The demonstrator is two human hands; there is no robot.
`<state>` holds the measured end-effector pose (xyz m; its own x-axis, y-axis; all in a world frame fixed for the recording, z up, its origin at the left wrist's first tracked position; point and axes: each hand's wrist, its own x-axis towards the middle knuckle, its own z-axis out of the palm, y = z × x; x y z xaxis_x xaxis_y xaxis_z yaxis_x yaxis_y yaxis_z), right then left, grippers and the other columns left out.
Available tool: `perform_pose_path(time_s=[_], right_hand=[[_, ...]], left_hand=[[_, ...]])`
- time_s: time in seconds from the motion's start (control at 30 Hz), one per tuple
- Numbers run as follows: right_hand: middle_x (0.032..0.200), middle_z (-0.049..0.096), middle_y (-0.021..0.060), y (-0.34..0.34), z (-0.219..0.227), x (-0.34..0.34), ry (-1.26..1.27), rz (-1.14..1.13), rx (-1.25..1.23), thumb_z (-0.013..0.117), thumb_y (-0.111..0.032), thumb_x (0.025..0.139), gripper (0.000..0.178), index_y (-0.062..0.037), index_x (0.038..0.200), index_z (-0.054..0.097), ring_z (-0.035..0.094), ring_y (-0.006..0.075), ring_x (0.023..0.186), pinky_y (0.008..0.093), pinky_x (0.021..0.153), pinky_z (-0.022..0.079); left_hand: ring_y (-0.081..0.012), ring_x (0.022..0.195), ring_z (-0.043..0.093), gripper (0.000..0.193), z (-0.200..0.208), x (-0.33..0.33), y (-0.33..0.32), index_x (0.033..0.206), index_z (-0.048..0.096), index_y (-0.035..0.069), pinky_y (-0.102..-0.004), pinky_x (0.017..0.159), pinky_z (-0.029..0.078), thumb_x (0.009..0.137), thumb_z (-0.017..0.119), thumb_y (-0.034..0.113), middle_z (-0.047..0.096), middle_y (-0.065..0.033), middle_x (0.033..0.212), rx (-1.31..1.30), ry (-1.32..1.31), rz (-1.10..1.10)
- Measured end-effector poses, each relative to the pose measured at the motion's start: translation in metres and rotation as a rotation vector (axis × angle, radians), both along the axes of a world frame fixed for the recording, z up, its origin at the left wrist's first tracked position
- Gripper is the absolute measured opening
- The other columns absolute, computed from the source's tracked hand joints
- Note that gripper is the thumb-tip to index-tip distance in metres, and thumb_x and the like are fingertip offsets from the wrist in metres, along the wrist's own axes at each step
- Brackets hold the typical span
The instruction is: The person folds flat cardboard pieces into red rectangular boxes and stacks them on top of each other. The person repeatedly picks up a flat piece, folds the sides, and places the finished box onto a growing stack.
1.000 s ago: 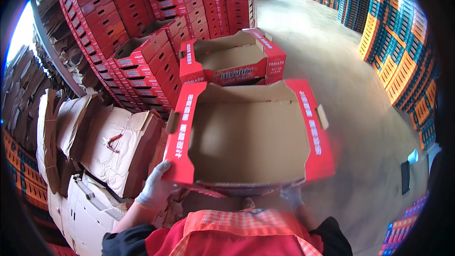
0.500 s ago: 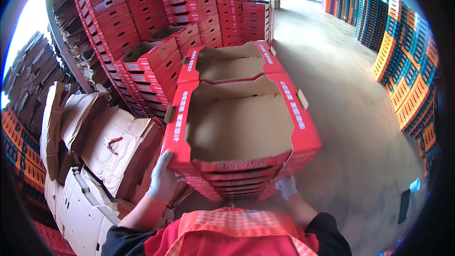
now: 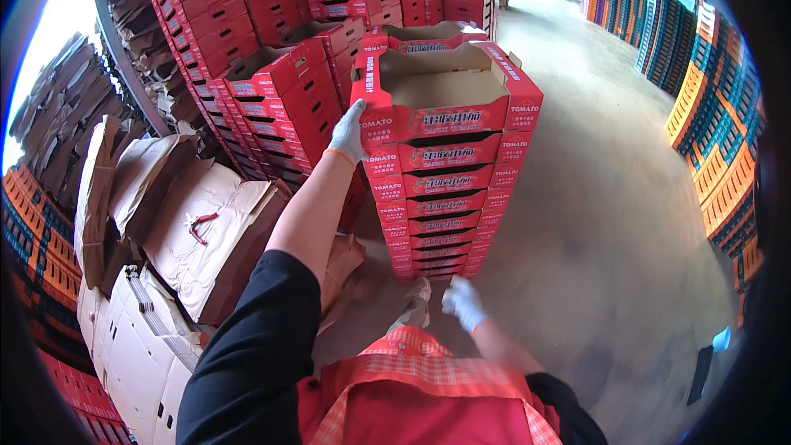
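Observation:
A tall stack of red open-topped cardboard boxes (image 3: 449, 148) stands upright before me, brown inside. Against the near left corner of the topmost boxes rests my left hand (image 3: 349, 133) in a pale glove, its arm stretched forward and its fingers laid along the side. Apart from the stack, near its foot on the right, hangs my gloved right hand (image 3: 464, 302). It holds nothing, and its fingers are loosely bent and a little blurred. Behind this stack shows the top of another red box (image 3: 432, 31).
High stacks of red boxes (image 3: 284, 86) line the left. Red-handled pliers (image 3: 198, 227) lie on brown cardboard bundles (image 3: 194, 268) beside my left arm. Orange and dark crates (image 3: 709, 128) are piled along the right, beyond the concrete floor (image 3: 593, 222).
The stack now stands farther from me, showing its front. My right hand has come off it and dropped lower, while my left arm has reached forward, its hand still touching the boxes.

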<state>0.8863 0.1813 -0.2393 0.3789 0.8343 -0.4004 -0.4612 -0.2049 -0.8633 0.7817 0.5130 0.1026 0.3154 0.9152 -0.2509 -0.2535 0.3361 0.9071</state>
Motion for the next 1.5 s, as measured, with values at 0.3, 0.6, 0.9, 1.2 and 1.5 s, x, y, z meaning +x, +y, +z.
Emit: perform_pose_path(time_s=[0.3,0.6,0.9,1.2,1.5], right_hand=[[0.076,0.061,0.0054,-0.212,-0.128,-0.002,-0.116,0.491,-0.782,0.053,-0.02,0.094,0.01,-0.0146,0.095,0.061,0.06,0.025,0.067,0.0437,0.059,0.049],[0.087,0.07,0.01,-0.263,-0.112,0.019,-0.148,0.207,-1.025,0.06,-0.024,0.086,0.015,-0.011,0.093,0.064,0.068,0.0316,0.083,0.0509,0.074,0.053],[0.094,0.069,0.0099,-0.226,-0.103,-0.002,-0.379,0.673,-0.554,0.063,-0.015,0.089,0.042,-0.0081,0.13,0.057,0.066,0.0231,0.074,0.0381,0.062,0.055],[0.08,0.063,0.0083,-0.259,-0.115,0.135,0.144,0.061,-0.825,0.056,-0.01,0.09,0.006,-0.0131,0.09,0.061,0.064,0.0267,0.066,0.047,0.056,0.055],[0.078,0.063,0.0061,-0.218,-0.109,0.113,-0.21,0.56,-0.622,0.055,-0.014,0.092,0.006,-0.0132,0.091,0.061,0.063,0.0234,0.064,0.0414,0.052,0.052]], left_hand=[[-0.0391,0.138,0.039,0.068,-0.012,-0.005,0.008,0.142,0.049,0.018,-0.0798,0.104,0.013,0.085,0.069,0.051,0.04,-0.0057,0.154,0.039,0.012,-0.075],[-0.0244,0.145,0.028,0.096,-0.063,-0.064,-0.049,0.154,0.014,-0.005,-0.0369,0.117,0.023,0.09,0.069,0.042,0.025,-0.0179,0.159,0.404,-0.024,-0.101],[-0.0372,0.09,0.064,0.039,-0.351,-0.389,-0.361,0.091,0.061,0.0,-0.0483,0.076,0.046,0.087,0.061,0.039,0.062,-0.0283,0.089,0.096,1.081,-0.354],[-0.0324,0.132,0.05,0.068,-0.342,-0.277,-0.34,0.138,0.048,-0.007,-0.0352,0.11,0.038,0.093,0.057,0.042,0.053,-0.0253,0.139,0.203,1.058,-0.675],[-0.0329,0.133,0.049,0.068,-0.283,-0.244,-0.35,0.14,0.049,-0.003,-0.0349,0.111,0.037,0.091,0.057,0.043,0.053,-0.0229,0.141,-0.015,1.045,-0.415]])
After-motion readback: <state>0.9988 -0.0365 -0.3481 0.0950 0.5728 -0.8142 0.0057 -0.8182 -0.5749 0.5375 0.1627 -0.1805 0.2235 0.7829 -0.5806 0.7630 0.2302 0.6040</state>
